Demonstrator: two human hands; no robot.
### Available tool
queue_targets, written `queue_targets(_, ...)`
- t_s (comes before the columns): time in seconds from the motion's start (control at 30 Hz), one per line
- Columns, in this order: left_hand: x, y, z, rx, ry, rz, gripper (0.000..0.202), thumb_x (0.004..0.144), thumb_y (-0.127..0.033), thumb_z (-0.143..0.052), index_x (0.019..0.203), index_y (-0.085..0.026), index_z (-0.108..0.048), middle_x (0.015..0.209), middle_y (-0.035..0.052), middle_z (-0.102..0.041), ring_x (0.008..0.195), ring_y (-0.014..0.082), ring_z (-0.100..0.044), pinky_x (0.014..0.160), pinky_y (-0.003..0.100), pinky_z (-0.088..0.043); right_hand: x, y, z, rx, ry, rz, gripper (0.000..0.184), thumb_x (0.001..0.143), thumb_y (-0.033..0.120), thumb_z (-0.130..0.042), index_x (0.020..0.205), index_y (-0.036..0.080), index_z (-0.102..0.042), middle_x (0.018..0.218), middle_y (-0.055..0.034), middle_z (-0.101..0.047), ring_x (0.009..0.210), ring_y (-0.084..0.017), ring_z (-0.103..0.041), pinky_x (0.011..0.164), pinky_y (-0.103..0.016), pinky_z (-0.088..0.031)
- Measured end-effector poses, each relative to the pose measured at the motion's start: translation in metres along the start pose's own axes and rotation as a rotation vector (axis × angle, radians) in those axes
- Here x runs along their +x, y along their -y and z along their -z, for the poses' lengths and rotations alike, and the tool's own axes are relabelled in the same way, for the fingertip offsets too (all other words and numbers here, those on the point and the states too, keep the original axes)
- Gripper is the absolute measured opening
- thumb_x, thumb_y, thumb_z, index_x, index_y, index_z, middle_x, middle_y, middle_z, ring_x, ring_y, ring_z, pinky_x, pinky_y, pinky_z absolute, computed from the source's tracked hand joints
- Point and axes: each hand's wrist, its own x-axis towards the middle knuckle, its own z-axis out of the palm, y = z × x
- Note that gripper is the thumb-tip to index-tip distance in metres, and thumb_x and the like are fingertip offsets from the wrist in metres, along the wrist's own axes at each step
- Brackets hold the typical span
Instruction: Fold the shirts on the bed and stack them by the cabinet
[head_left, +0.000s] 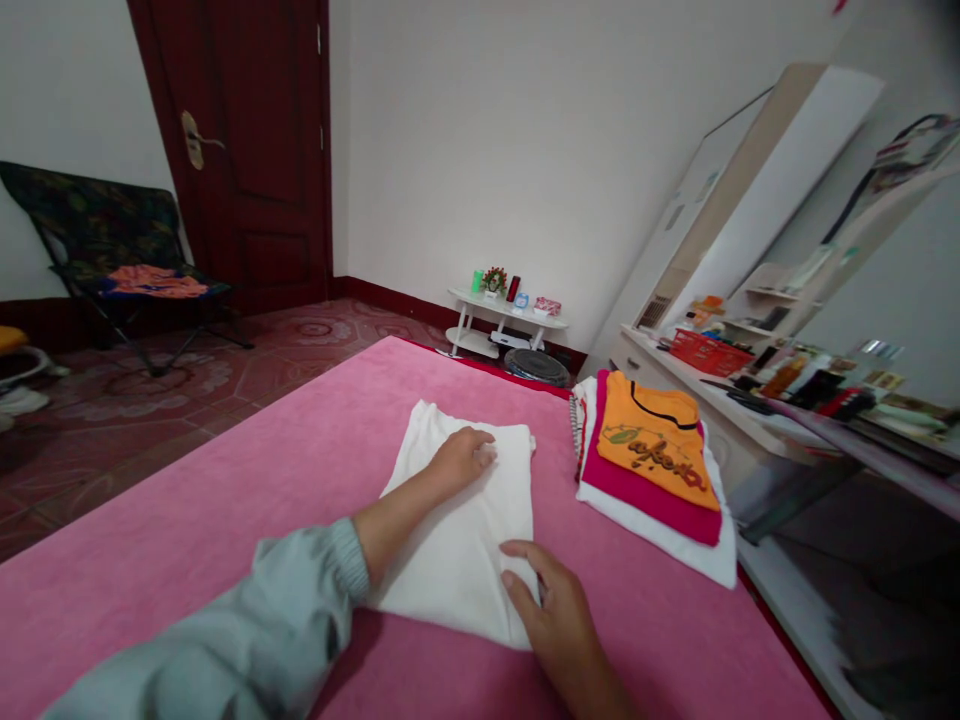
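A folded white garment (465,540) lies on the pink bed cover (225,520). My left hand (461,458) rests on the far part of it, palm down, fingers curled against the cloth. Nearer to me, my right hand (551,605) grips the garment's near right edge, thumb on top and fingers tucked at the fold. A grey-green sleeve covers my left forearm. To the right lies a stack of folded clothes (652,470), an orange shirt on top, then a magenta one, then white.
A white dresser (720,400) with a red basket (709,352) and bottles stands right of the bed. A low white table (506,315) sits by the far wall. A folding chair (112,260) and a dark red door (255,150) are at the left.
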Motion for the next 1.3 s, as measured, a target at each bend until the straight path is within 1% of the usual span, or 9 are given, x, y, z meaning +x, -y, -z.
queue_targets(0.2, 0.012, 0.035, -0.027, -0.181, -0.219, 0.064, 0.024, 0.084, -0.022, -0.05, 0.097, -0.014, -0.069, 0.096, 0.0087, -0.068, 0.086, 0.019, -0.061, 0.083, 0.031, -0.048, 0.04, -0.006, 0.009, 0.041, -0.091, 0.033, 0.036, 0.076, 0.034, -0.062, 0.109, 0.021, -0.067, 0.106, -0.0076, -0.066, 0.103, -0.024, -0.061, 0.091, -0.036, -0.048)
queue_targets(0.33, 0.008, 0.028, -0.018, -0.26, -0.317, 0.058, 0.038, 0.092, -0.034, -0.044, 0.121, -0.014, -0.059, 0.112, 0.0118, -0.064, 0.099, 0.0205, -0.06, 0.091, 0.034, -0.046, 0.094, 0.003, 0.001, -0.096, -0.082, 0.176, 0.048, 0.072, 0.026, -0.063, 0.12, 0.018, -0.062, 0.13, -0.0118, -0.055, 0.122, -0.027, -0.05, 0.106, -0.043, -0.037)
queue_targets(0.43, 0.003, 0.016, -0.006, -0.13, -0.385, -0.127, 0.043, 0.095, -0.038, -0.041, 0.132, -0.02, -0.051, 0.133, 0.0108, -0.053, 0.121, 0.0224, -0.049, 0.104, 0.039, -0.036, 0.102, 0.018, -0.022, -0.274, 0.024, 0.348, 0.048, 0.076, 0.014, -0.056, 0.123, 0.02, -0.06, 0.13, -0.0111, -0.056, 0.123, -0.026, -0.048, 0.106, -0.045, -0.036)
queue_targets(0.6, -0.002, 0.007, 0.0, 0.036, -0.116, -0.381, 0.039, 0.097, -0.035, -0.034, 0.102, -0.021, -0.07, 0.109, 0.0077, -0.068, 0.112, 0.023, -0.055, 0.103, 0.039, -0.033, 0.091, 0.027, -0.037, -0.212, 0.154, 0.469, 0.034, 0.076, 0.006, -0.045, 0.095, 0.021, -0.07, 0.103, -0.0067, -0.069, 0.101, -0.021, -0.06, 0.091, -0.037, -0.045)
queue_targets(0.7, 0.001, 0.01, -0.007, 0.133, 0.053, -0.323, 0.049, 0.099, -0.035, -0.03, 0.079, -0.017, -0.071, 0.076, 0.0075, -0.068, 0.079, 0.0191, -0.061, 0.085, 0.034, -0.04, 0.109, 0.012, -0.011, 0.08, -0.103, 0.219, 0.021, 0.079, 0.017, -0.047, 0.082, 0.02, -0.068, 0.084, -0.0039, -0.07, 0.08, -0.018, -0.063, 0.076, -0.031, -0.049)
queue_targets(0.8, 0.003, 0.009, -0.014, 0.276, 0.082, -0.328, 0.043, 0.096, -0.036, -0.039, 0.071, -0.016, -0.068, 0.071, 0.0075, -0.065, 0.074, 0.0188, -0.058, 0.077, 0.033, -0.038, 0.142, -0.01, 0.022, 0.248, -0.353, 0.023, 0.024, 0.075, 0.032, -0.055, 0.091, 0.017, -0.064, 0.075, -0.0033, -0.067, 0.063, -0.017, -0.061, 0.058, -0.028, -0.048)
queue_targets(0.97, 0.0, 0.002, -0.017, 0.429, 0.039, -0.3, 0.026, 0.091, -0.034, -0.048, 0.092, -0.019, -0.069, 0.081, 0.0076, -0.065, 0.084, 0.0232, -0.057, 0.08, 0.038, -0.037, 0.191, -0.043, 0.044, 0.043, -0.232, 0.027, 0.042, 0.067, 0.033, -0.058, 0.103, 0.013, -0.064, 0.059, 0.0022, -0.061, 0.047, -0.013, -0.051, 0.047, -0.024, -0.039)
queue_targets(1.17, -0.002, -0.001, -0.016, 0.46, 0.066, -0.321, 0.031, 0.092, -0.036, -0.046, 0.116, -0.027, -0.063, 0.095, 0.0071, -0.061, 0.091, 0.0237, -0.056, 0.082, 0.04, -0.037, 0.223, -0.061, 0.039, -0.145, -0.101, 0.044, 0.02, 0.067, 0.032, -0.058, 0.061, 0.015, -0.066, 0.059, -0.0025, -0.065, 0.057, -0.015, -0.057, 0.057, -0.025, -0.041)
queue_targets(1.3, -0.003, 0.0, -0.017, 0.482, 0.077, -0.302, 0.034, 0.093, -0.04, -0.045, 0.121, -0.029, -0.061, 0.108, 0.008, -0.06, 0.098, 0.0248, -0.055, 0.086, 0.042, -0.036, 0.234, -0.062, 0.038, -0.255, -0.128, 0.011, 0.011, 0.064, 0.026, -0.064, 0.062, 0.016, -0.067, 0.061, -0.0029, -0.065, 0.06, -0.016, -0.057, 0.058, -0.025, -0.039)
